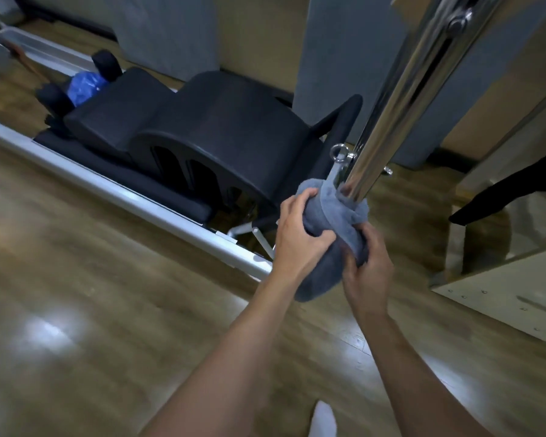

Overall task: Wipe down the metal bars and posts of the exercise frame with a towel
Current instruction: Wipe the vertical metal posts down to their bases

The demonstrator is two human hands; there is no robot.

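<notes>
Wooden floor, glossy, glare patches near left. Head view only.

Far left to centre: white rail of a low exercise bed, black arc barrel on it, blue bag beyond. Chrome post from centre up toward far right, slotted along its length, eye bolt fixed low on its left side.

Grey towel bunched round the post just below the eye bolt, loose end hanging on the near side. Left hand curled round the towel's left flank, thumb across the front. Right hand clamped on the towel's lower right, fingers pinching a fold. Both hands full of cloth; touching each other or just apart, cannot tell. Bare metal visible above the towel only; foot of the post hidden behind cloth and hands.

Step in hand, judged: wiping this post. To do it well: keep the cloth snug all round, slide along the length rather than dab, twist a little to reach the back face. Ease past the eye bolt to avoid snagging the terry. Press cloth into the slot too. Rest of the frame mostly out of view; progress not judgeable.
</notes>
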